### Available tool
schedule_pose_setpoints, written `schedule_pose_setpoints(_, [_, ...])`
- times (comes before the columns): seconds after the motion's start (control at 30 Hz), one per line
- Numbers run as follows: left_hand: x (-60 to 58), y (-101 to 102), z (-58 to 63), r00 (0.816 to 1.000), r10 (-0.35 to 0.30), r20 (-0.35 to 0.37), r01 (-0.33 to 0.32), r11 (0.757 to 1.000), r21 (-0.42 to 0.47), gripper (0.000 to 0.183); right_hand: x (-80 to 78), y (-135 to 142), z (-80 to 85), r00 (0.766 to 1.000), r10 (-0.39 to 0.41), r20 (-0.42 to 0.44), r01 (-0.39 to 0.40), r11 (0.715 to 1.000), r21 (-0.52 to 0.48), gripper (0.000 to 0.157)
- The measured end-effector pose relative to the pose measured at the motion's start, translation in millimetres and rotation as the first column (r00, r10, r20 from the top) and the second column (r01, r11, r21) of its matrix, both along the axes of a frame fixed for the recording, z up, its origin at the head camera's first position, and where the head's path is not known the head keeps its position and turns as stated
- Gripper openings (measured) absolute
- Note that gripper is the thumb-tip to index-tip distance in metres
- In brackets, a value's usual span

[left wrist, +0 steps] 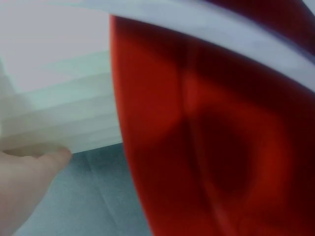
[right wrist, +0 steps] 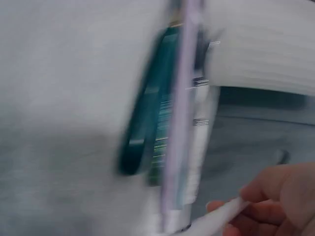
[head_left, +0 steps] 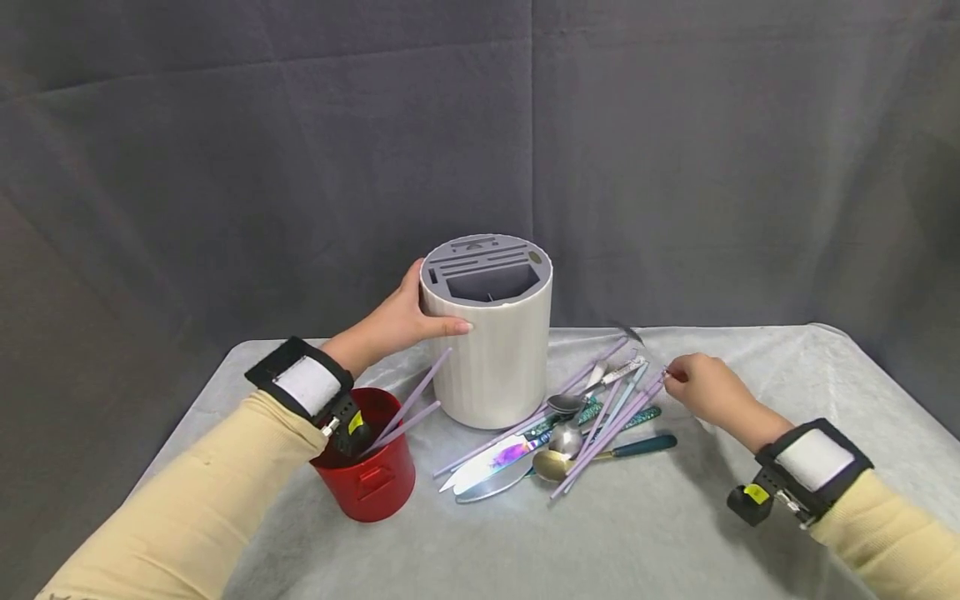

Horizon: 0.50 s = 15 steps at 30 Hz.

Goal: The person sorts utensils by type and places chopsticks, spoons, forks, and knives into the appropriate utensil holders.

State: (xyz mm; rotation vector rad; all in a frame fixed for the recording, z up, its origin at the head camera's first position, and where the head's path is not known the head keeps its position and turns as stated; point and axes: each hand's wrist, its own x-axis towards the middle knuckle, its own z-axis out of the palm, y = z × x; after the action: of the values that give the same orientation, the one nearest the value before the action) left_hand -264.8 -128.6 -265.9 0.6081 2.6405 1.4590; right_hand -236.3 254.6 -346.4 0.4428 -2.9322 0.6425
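A white ribbed utensil holder (head_left: 491, 358) with a grey slotted top stands upright at the table's middle. My left hand (head_left: 405, 321) grips its left side, thumb across the front. My right hand (head_left: 708, 387) is at the right end of a cutlery pile. In the right wrist view it pinches a white handle (right wrist: 219, 219); the utensil's kind cannot be told. The pile has purple chopsticks (head_left: 611, 429), a gold spoon (head_left: 551, 465) with a dark teal handle, silver spoons (head_left: 566, 440) and shiny knives (head_left: 491, 460). The left wrist view shows my left thumb (left wrist: 37, 172) against the holder.
A red pot (head_left: 367, 492) stands under my left wrist, with two purple chopsticks (head_left: 408, 427) leaning out of it. A pale grey cloth (head_left: 600, 542) covers the table. Behind it hangs a dark grey curtain (head_left: 675, 167).
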Motion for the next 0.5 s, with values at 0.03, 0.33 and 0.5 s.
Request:
schedule_pose_setpoints(0.03, [-0.1, 0, -0.5, 1.0, 0.002, 0.006, -0.002, 1.0, 0.0, 0.106, 1.4, -1, 6.3, 1.0, -0.003, -0.024, 0.002, 1.0, -0.025, 0.015])
schedule_pose_setpoints(0.33, [-0.5, 5, -5.5, 0.995, 0.075, 0.073, -0.075, 0.997, 0.004, 0.118, 14.4, -36, 62.5, 0.997, 0.078, -0.01, -0.073, 0.866, -0.495, 0.026])
schedule_pose_setpoints(0.5, [-0.6, 7, -5.8, 0.995, 0.083, 0.056, -0.084, 0.996, 0.012, 0.116, 12.1, -70, 93.8, 0.977, 0.211, -0.018, -0.133, 0.548, -0.826, 0.021])
